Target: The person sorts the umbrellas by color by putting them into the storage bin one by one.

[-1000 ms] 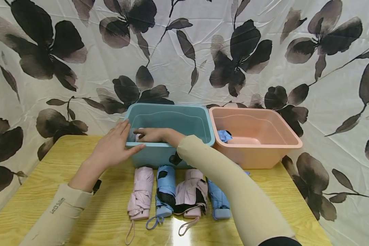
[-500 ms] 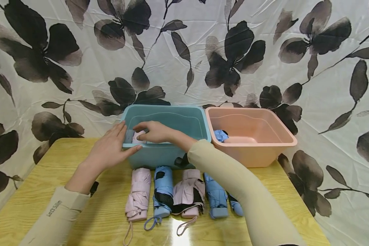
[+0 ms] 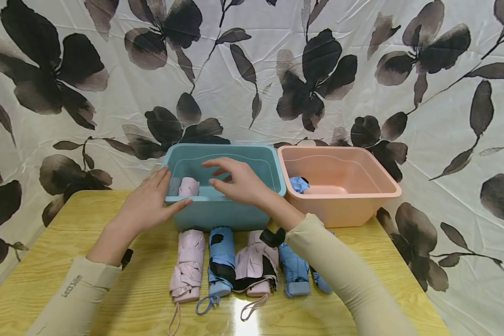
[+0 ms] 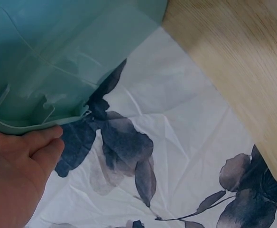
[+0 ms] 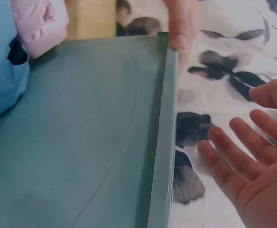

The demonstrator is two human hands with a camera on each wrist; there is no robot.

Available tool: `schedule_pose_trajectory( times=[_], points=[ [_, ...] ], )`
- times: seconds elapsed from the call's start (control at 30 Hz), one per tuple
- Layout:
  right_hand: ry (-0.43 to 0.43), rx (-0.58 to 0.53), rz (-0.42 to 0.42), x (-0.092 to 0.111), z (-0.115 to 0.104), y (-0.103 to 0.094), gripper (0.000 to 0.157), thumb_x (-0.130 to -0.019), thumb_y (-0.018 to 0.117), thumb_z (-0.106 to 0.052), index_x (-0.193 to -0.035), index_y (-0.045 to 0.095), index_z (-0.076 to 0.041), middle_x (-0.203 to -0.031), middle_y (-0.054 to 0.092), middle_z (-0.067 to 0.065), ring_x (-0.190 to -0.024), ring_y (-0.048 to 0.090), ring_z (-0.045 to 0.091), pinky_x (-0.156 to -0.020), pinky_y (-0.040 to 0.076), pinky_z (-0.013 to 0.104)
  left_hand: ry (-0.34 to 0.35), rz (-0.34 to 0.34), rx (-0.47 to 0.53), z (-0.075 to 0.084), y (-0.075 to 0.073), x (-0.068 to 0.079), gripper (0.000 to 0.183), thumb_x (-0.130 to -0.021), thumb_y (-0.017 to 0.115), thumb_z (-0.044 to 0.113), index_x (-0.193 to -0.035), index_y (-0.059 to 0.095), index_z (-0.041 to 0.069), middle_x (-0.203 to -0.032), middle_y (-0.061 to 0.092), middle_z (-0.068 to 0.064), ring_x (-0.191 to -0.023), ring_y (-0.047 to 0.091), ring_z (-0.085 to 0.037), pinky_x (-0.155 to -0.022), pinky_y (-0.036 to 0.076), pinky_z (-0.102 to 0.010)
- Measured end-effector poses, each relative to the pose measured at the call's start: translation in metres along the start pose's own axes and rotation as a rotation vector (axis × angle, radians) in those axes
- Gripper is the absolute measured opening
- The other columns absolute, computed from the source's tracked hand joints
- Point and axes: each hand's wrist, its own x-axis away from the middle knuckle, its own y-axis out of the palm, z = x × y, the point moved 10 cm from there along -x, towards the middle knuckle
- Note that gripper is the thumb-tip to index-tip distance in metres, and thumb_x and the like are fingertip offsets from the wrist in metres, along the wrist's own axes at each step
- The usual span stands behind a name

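My left hand (image 3: 149,193) rests on the left rim of the teal bin (image 3: 222,212), its fingers straight and its thumb over the front edge. In the left wrist view, the left hand (image 4: 15,166) touches the bin's rim. Above the bin's front rim hovers my right hand (image 3: 239,179), fingers spread and holding nothing. A pink rolled umbrella (image 3: 189,186) stands inside the bin at its left end, partly hidden by the front wall. The right wrist view shows the right hand (image 5: 257,166) apart from the bin's wall (image 5: 81,142).
Before the teal bin lie several folded umbrellas, among them a pink one (image 3: 188,266), a blue one (image 3: 221,252) and a looser pink one (image 3: 256,261). My right forearm partly covers a blue one. A peach bin (image 3: 340,210) on the right holds a blue bundle (image 3: 299,184).
My right hand has let go of the pink umbrella at the teal bin's left end and moved up and right, its fingers spreading. The left hand stays on the rim.
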Motion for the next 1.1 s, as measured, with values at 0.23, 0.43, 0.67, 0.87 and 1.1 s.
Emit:
schedule_pose_trajectory(
  times=[0.23, 0.43, 0.67, 0.87, 1.1],
  points=[
    [-0.079, -0.015, 0.203, 0.051, 0.005, -0.036, 0.041, -0.102, 0.065, -0.009, -0.143, 0.061, -0.007, -0.141, 0.063, 0.010, -0.118, 0.067, 0.029, -0.095, 0.059, 0.044, 0.005, 0.025, 0.002, 0.001, -0.003, -0.001, 0.108, -0.098, 0.051, 0.072, -0.157, 0.026, -0.016, -0.167, 0.017, -0.033, -0.154, 0.017, -0.051, -0.122, 0.021, -0.065],
    [-0.078, 0.005, 0.333, 0.096, 0.018, -0.059, 0.040, -0.100, 0.067, -0.004, -0.140, 0.063, -0.005, -0.137, 0.065, 0.010, -0.115, 0.067, 0.028, -0.090, 0.061, 0.043, 0.016, 0.031, 0.006, 0.003, -0.003, 0.001, 0.108, -0.098, 0.053, 0.070, -0.157, 0.026, -0.016, -0.167, 0.018, -0.034, -0.154, 0.018, -0.051, -0.122, 0.022, -0.065],
    [-0.070, 0.012, 0.516, 0.150, 0.033, -0.086, 0.039, -0.094, 0.070, 0.006, -0.132, 0.068, -0.002, -0.127, 0.070, 0.012, -0.107, 0.071, 0.036, -0.088, 0.062, 0.037, 0.002, 0.019, 0.018, 0.002, -0.001, 0.000, 0.108, -0.099, 0.051, 0.071, -0.157, 0.024, -0.016, -0.168, 0.016, -0.033, -0.154, 0.016, -0.052, -0.122, 0.020, -0.066],
    [-0.028, 0.041, 0.581, 0.193, 0.048, -0.101, 0.042, -0.092, 0.070, 0.011, -0.132, 0.068, -0.002, -0.128, 0.071, 0.013, -0.107, 0.071, 0.036, -0.090, 0.059, 0.024, 0.001, 0.017, 0.022, 0.002, -0.003, 0.000, 0.107, -0.099, 0.051, 0.070, -0.158, 0.023, -0.016, -0.168, 0.015, -0.033, -0.154, 0.016, -0.052, -0.122, 0.020, -0.066],
    [0.094, 0.070, 0.605, 0.238, 0.074, -0.108, 0.044, -0.094, 0.069, 0.011, -0.135, 0.067, -0.004, -0.129, 0.070, 0.015, -0.107, 0.070, 0.032, -0.087, 0.056, 0.015, 0.003, 0.019, 0.026, 0.003, -0.001, -0.001, 0.108, -0.099, 0.052, 0.070, -0.158, 0.023, -0.016, -0.168, 0.015, -0.033, -0.154, 0.017, -0.053, -0.122, 0.020, -0.067]
  ],
)
